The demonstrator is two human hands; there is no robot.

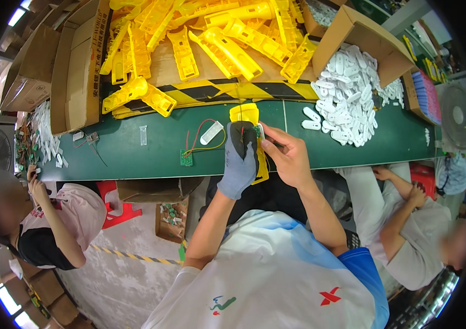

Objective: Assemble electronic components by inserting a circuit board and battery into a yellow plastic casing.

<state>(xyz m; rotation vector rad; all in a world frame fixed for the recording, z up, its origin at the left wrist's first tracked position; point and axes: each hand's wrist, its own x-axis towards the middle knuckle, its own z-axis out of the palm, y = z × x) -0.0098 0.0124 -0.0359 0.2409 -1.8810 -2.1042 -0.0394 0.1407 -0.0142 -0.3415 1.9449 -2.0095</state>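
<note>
Just on your side of the striped strip (pixel 211 92), in the head view, the yellow plastic shell (pixel 244 113) has its long axis running from near that strip toward your lap, near end slightly right. Your left hand (pixel 239 159), in a grey fabric glove, wraps its middle; your bare right hand (pixel 290 156) has thumb and fingers close together at a white piece (pixel 261 131) on the shell's right side, though whether it is gripped you cannot tell. Beyond the strip, ribbed yellow shells (pixel 233 55) heap up; off its right end, smooth white ovals (pixel 348 96) pile. Green tabletop (pixel 134 159) shows between that pile and your right hand.
</note>
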